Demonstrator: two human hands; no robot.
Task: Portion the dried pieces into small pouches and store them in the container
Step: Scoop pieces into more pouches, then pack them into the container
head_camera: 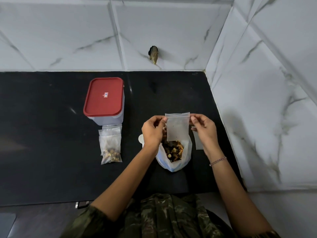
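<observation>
You are at the pouch-opening step: your left hand (pixel 151 130) and right hand (pixel 204 128) each pinch a top corner of an empty small clear zip-top plastic pouch (pixel 177 127), held upright between them, just above the open white plastic bag of brown and yellow dried pieces (pixel 173 151) on the black bench (pixel 51 134). Next, I judge, you must part the seal and load a portion. Filled pouches (pixel 110 145) lie well to the left of your left hand, before the lidded red-topped clear plastic container (pixel 104 100).
</observation>
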